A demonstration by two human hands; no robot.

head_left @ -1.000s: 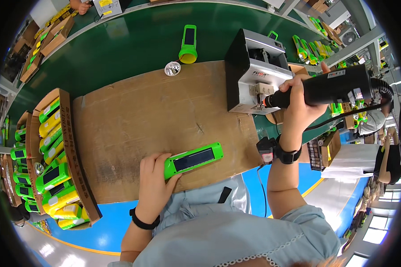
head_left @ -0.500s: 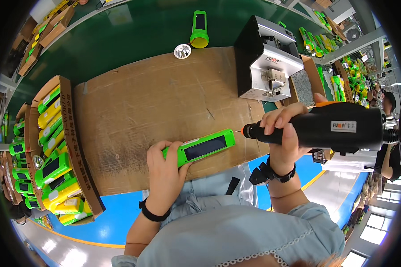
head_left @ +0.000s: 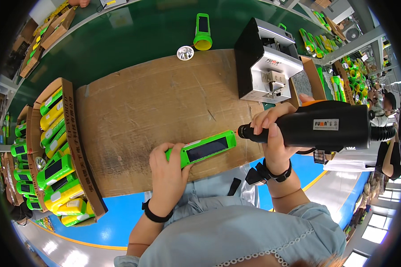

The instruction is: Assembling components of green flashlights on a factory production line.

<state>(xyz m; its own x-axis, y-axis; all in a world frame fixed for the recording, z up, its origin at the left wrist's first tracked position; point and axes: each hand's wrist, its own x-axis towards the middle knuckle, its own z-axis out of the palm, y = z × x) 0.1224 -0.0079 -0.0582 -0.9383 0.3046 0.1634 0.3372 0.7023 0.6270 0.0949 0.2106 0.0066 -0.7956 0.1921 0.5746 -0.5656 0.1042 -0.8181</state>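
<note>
My left hand (head_left: 168, 171) is wrapped round the near-left end of a green and yellow solar flashlight body (head_left: 207, 149) with a dark panel, above the cardboard mat. In my right hand (head_left: 276, 133) is a black electric screwdriver (head_left: 327, 127), held level with its nose pointing left. The screwdriver's tip meets the right end of the flashlight body; whether a screw is there is too small to tell. Farther off lie another green flashlight housing (head_left: 203, 33) and a silver reflector (head_left: 185, 53), close together.
A cardboard sheet (head_left: 151, 98) covers part of the green bench. A box (head_left: 69, 111) of flashlights stands at the left. A black and silver screw-feeding machine (head_left: 272, 62) stands at the back right, with more flashlights (head_left: 356, 80) beyond. Another person (head_left: 387, 115) is at the far right.
The screwdriver has moved left until its tip touches the flashlight's end. My left hand and the flashlight have barely shifted.
</note>
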